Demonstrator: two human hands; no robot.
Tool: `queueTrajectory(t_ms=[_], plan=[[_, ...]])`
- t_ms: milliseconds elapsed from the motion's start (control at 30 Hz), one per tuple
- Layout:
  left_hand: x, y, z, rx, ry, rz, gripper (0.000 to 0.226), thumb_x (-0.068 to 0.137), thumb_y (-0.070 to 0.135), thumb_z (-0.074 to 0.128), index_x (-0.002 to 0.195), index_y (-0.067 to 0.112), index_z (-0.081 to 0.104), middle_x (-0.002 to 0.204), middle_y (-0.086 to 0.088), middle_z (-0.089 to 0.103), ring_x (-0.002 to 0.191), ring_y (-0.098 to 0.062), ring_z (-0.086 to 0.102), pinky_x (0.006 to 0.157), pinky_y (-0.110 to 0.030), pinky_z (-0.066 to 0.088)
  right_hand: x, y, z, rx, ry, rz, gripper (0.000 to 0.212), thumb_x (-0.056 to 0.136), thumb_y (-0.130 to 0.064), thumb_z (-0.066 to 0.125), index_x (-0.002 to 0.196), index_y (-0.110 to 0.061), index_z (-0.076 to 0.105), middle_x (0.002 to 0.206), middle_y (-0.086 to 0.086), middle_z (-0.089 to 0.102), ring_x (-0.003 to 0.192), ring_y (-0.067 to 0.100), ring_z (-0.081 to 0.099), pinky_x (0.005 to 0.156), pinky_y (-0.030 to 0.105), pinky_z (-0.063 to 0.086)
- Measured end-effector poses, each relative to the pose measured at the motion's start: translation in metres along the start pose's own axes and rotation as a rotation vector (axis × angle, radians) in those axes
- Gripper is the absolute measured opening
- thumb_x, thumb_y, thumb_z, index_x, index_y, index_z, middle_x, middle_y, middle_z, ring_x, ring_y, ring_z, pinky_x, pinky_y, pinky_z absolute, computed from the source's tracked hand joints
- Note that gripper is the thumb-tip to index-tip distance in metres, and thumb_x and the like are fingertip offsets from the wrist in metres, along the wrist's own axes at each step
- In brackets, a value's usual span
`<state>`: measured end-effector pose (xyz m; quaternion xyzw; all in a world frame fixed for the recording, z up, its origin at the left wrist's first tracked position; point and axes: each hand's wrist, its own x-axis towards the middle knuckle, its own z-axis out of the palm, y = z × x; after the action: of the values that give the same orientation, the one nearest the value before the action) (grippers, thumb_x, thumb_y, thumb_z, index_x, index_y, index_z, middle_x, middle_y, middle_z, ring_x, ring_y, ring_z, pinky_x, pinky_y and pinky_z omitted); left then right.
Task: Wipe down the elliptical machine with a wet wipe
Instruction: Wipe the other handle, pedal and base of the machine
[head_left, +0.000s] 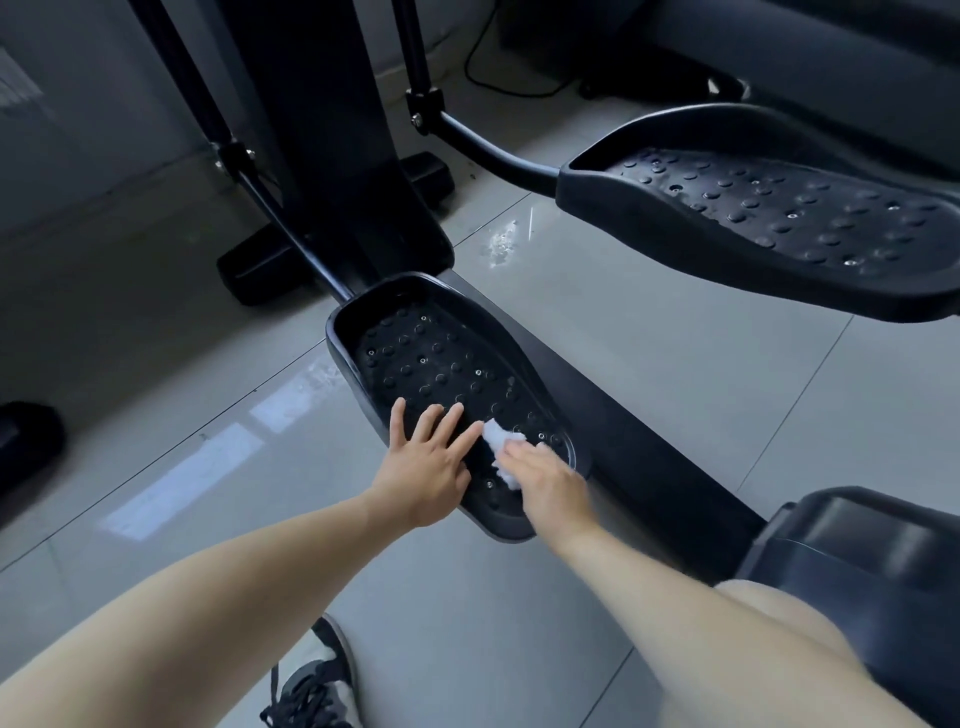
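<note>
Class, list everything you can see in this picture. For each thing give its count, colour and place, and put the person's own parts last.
lower pedal: one, black, studded, centre, low over the floor.
raised pedal: one, black, studded, upper right.
upright column: one, black, top centre.
rear housing: one, black, lower right.
wet wipe: one, white, on the lower pedal's near end.
cable: one, black, on the floor at top.
floor tiles: many, pale grey, throughout.
shoe: one, dark with pale parts, bottom edge.
left hand: one, fingers straight, resting on the lower pedal.
right hand: one, holding the wet wipe against the pedal.
</note>
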<state>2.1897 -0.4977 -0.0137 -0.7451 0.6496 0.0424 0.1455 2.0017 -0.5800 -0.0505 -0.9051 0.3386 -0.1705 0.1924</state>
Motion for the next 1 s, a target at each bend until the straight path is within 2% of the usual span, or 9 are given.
queueTrajectory(t_ms=[67, 133, 200, 300, 433, 567, 733, 867, 1000], plan=[[-0.001, -0.002, 0.002, 0.021, 0.036, 0.058, 0.062, 0.097, 0.045, 0.027, 0.156, 0.027, 0.038, 0.161, -0.006, 0.038, 0.144, -0.032, 0.036, 0.119, -0.065, -0.008, 0.015, 0.018, -0.012, -0.075, 0.019, 0.054, 0.037, 0.094, -0.007, 0.048, 0.120, -0.022, 0.069, 0.117, -0.010, 0.065, 0.096, 0.008, 0.045, 0.083, 0.030, 0.056], [-0.001, -0.002, 0.003, 0.024, 0.078, 0.113, 0.062, 0.099, 0.050, 0.029, 0.152, 0.024, 0.046, 0.157, -0.006, 0.045, 0.139, -0.031, 0.044, 0.120, -0.064, 0.001, 0.025, 0.029, -0.022, -0.083, -0.033, 0.053, 0.051, 0.095, 0.003, 0.036, 0.134, -0.016, 0.063, 0.135, -0.005, 0.061, 0.118, 0.011, 0.050, 0.113, 0.036, 0.040], [-0.002, 0.002, 0.002, -0.017, 0.066, 0.144, 0.070, 0.100, 0.062, 0.026, 0.155, 0.023, 0.042, 0.161, -0.006, 0.040, 0.143, -0.030, 0.039, 0.122, -0.061, -0.002, 0.025, 0.030, -0.022, -0.094, -0.044, 0.040, 0.058, 0.094, 0.002, 0.024, 0.138, -0.012, 0.059, 0.144, 0.000, 0.055, 0.132, 0.019, 0.050, 0.120, 0.037, 0.028], [-0.003, 0.009, 0.003, -0.019, 0.047, 0.233, 0.087, 0.095, 0.077, 0.022, 0.161, 0.020, 0.028, 0.168, -0.008, 0.022, 0.149, -0.028, 0.027, 0.122, -0.056, -0.013, 0.008, 0.020, -0.011, -0.051, -0.012, 0.175, 0.043, 0.100, -0.008, 0.033, 0.129, -0.012, 0.064, 0.142, 0.003, 0.058, 0.127, 0.023, 0.054, 0.112, 0.040, 0.040], [-0.002, 0.007, 0.005, -0.026, 0.062, 0.242, 0.094, 0.093, 0.082, 0.023, 0.159, 0.017, 0.032, 0.167, -0.009, 0.025, 0.147, -0.030, 0.032, 0.123, -0.055, -0.008, -0.018, -0.004, 0.001, 0.054, 0.015, 0.195, 0.027, 0.080, -0.002, 0.068, 0.102, -0.019, 0.073, 0.114, -0.005, 0.071, 0.104, 0.014, 0.060, 0.083, 0.035, 0.058], [-0.001, 0.005, 0.008, -0.026, 0.083, 0.275, 0.082, 0.097, 0.071, 0.028, 0.156, 0.015, 0.040, 0.164, -0.010, 0.033, 0.142, -0.029, 0.040, 0.124, -0.057, 0.003, -0.037, -0.032, 0.003, 0.149, -0.096, 0.094, 0.034, 0.092, -0.012, 0.045, 0.106, -0.019, 0.075, 0.129, -0.005, 0.070, 0.125, 0.016, 0.060, 0.097, 0.033, 0.052], [0.002, 0.004, 0.003, -0.057, 0.051, 0.227, 0.073, 0.093, 0.047, 0.024, 0.159, 0.017, 0.034, 0.166, -0.005, 0.028, 0.146, -0.027, 0.035, 0.122, -0.054, -0.013, -0.029, 0.007, -0.011, -0.010, -0.086, 0.065, 0.026, 0.095, -0.026, 0.049, 0.093, -0.026, 0.075, 0.107, -0.014, 0.072, 0.083, 0.021, 0.061, 0.065, 0.032, 0.059], [0.004, 0.004, -0.004, -0.065, -0.004, 0.181, 0.082, 0.086, 0.047, 0.004, 0.163, 0.024, 0.018, 0.171, 0.000, 0.013, 0.152, -0.023, 0.018, 0.118, -0.051, -0.025, -0.010, 0.029, -0.038, -0.127, -0.137, 0.234, 0.034, 0.094, -0.003, 0.045, 0.118, -0.022, 0.061, 0.124, -0.014, 0.062, 0.122, 0.032, 0.052, 0.088, 0.034, 0.048], [0.006, 0.002, -0.003, -0.062, -0.006, 0.159, 0.084, 0.084, 0.048, 0.002, 0.163, 0.025, 0.017, 0.170, 0.002, 0.013, 0.152, -0.022, 0.018, 0.119, -0.052, -0.023, -0.019, 0.004, -0.036, -0.098, -0.133, 0.215, 0.023, 0.101, -0.017, 0.045, 0.118, -0.022, 0.060, 0.115, -0.005, 0.063, 0.108, 0.025, 0.055, 0.078, 0.033, 0.041]])
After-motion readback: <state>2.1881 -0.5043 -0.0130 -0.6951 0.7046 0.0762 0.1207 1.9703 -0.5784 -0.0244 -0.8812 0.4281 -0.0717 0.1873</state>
